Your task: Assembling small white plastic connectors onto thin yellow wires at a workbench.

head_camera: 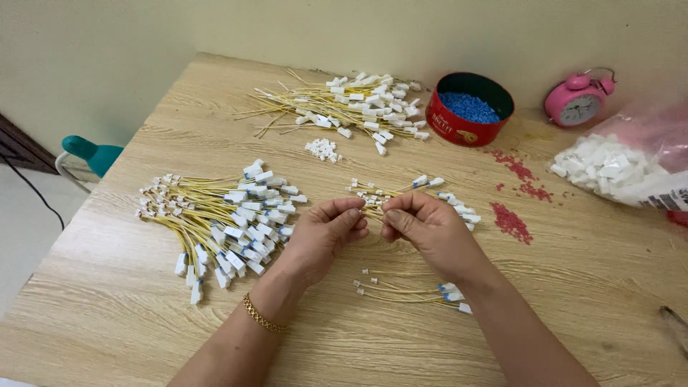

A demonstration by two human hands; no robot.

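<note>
The left hand (324, 233) and the right hand (428, 228) meet at the middle of the bench (107, 301), fingertips nearly touching, each pinched shut on the same thin yellow wire lead (374, 208) that runs between them. Both forearms reach in from the near edge, palms turned inward, thumbs on top; the left wrist wears a gold bracelet (262, 317).

Just beyond the fingertips lies a small cluster of leads (437, 192) with white plugs, partly hidden by the hands. Just under the right wrist, toward the person, a few loose leads (408, 290) lie flat. To the left of the left hand, close beside it, spreads a large pile of yellow leads (222, 218) with white and blue ends. Farther out, beyond both hands, is a second big pile (347, 107), with a small heap of white connectors (322, 149) before it.

Beyond the right hand stands a round red tin (459, 125), open, holding blue pellets (469, 107). Red pellets (510, 218) are scattered on the bench to the right of the right hand. Far right, a clear plastic bag (645, 154) holds white connector housings (605, 168). A pink alarm clock (579, 100) stands by the wall.
</note>
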